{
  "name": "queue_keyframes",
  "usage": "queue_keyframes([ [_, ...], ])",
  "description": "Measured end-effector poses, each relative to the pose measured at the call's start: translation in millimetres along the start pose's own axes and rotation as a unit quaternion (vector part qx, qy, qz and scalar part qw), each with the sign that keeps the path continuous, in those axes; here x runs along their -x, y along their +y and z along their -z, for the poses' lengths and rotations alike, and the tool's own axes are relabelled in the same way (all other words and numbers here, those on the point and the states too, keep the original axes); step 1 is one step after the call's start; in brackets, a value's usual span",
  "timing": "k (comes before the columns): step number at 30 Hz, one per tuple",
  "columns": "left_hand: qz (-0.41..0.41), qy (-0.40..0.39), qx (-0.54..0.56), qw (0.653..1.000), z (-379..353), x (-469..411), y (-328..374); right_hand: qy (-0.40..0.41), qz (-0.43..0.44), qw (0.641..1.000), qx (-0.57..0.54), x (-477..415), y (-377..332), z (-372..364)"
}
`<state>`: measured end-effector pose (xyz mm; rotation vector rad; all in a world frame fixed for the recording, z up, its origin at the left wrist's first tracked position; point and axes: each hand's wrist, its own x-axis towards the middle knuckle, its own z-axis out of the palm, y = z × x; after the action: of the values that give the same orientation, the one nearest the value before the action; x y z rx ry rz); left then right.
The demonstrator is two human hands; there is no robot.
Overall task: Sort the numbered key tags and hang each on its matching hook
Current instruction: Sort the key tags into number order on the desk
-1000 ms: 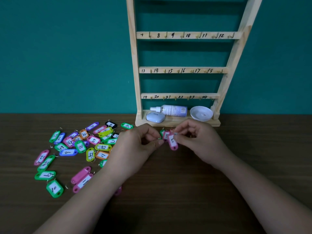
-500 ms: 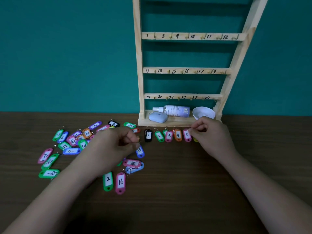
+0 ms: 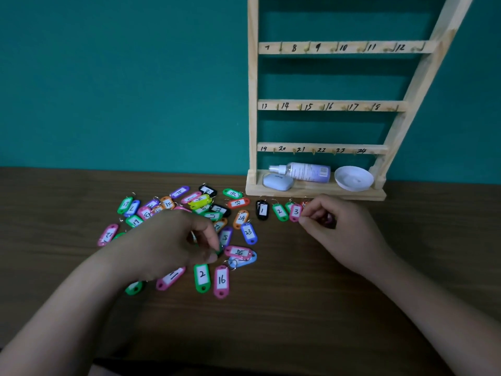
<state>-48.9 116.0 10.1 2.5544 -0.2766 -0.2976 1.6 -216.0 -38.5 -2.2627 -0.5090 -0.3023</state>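
The one view comes from a wide-angle camera worn on the person's head. It looks forward and down across the wooden table (image 3: pixel 298 327) toward a teal wall (image 3: pixel 122 77). It sits close: both forearms enter from the bottom corners, and the left hand (image 3: pixel 168 240) and right hand (image 3: pixel 344 234) fill mid-frame. The loose key tags (image 3: pixel 200 202) lie left of centre. The wooden hook rack (image 3: pixel 252 104) stands upper right, cut by the top edge, with its right upright slanting.
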Motion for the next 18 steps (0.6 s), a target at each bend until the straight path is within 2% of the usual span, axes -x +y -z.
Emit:
queue_keyframes([
  [7,0.016,0.002,-0.080,0.997,3,5,-13,-0.039,0.023,0.999,0.013,4,-13,-10],
  [15,0.018,-0.014,-0.067,0.997,2,-1,-17,-0.045,0.024,0.999,0.004,5,-16,-12],
  [18,0.010,0.005,-0.045,0.999,3,-1,-14,-0.036,0.033,0.999,-0.002,7,-20,-12],
])
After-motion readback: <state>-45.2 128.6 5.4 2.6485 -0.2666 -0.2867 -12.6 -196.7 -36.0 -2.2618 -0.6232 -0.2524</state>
